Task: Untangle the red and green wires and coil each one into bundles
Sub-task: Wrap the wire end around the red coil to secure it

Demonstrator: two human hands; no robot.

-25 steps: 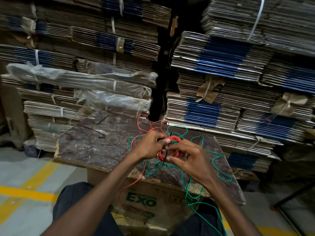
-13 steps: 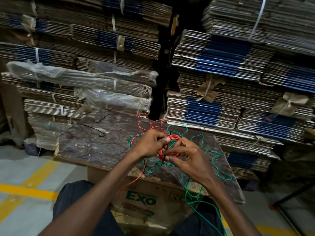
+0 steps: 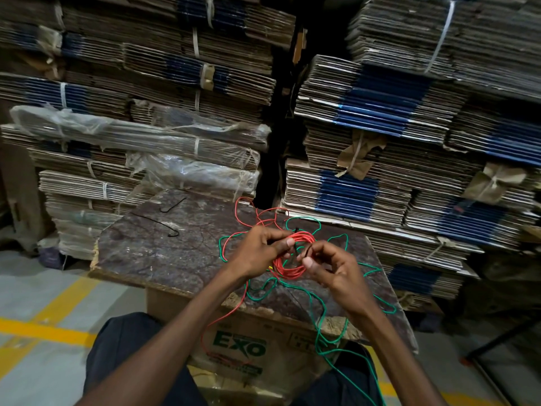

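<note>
Red wire (image 3: 292, 260) coil: left hand (image 3: 257, 250) grip clamped; right hand (image 3: 336, 271) grip pinching dark tie (image 3: 307, 249); green wire (image 3: 319, 326) loose

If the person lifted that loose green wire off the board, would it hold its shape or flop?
Probably flop: the green wire lies in slack, uneven loops and droops over the board edge. It looks thin, so likely light. It crosses under the red coil held by the left hand and right hand, so it may snag.
</note>
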